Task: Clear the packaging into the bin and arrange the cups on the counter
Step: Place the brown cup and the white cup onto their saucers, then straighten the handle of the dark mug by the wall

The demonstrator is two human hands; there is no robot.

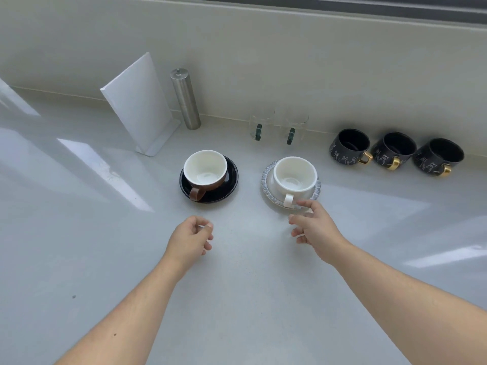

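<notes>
A brown cup (205, 168) with a white inside stands on a black saucer (229, 185), handle toward me. To its right a white cup (294, 175) stands on a grey-rimmed saucer (266, 177). My right hand (315, 229) hovers at the saucer's near edge, thumb and forefinger apart, fingertips just by the white cup's handle, holding nothing. My left hand (191, 237) hangs over the counter below the black saucer, fingers loosely curled, with nothing in it. Two clear glass mugs (276, 126) with dark handles stand by the wall. Three black mugs (395, 152) with gold handles line up at the right.
A white board on a stand (138, 106) leans at the back left, next to a steel cylinder (184, 98). The pale counter (237, 299) meets a light backsplash behind everything. No packaging or bin is in view.
</notes>
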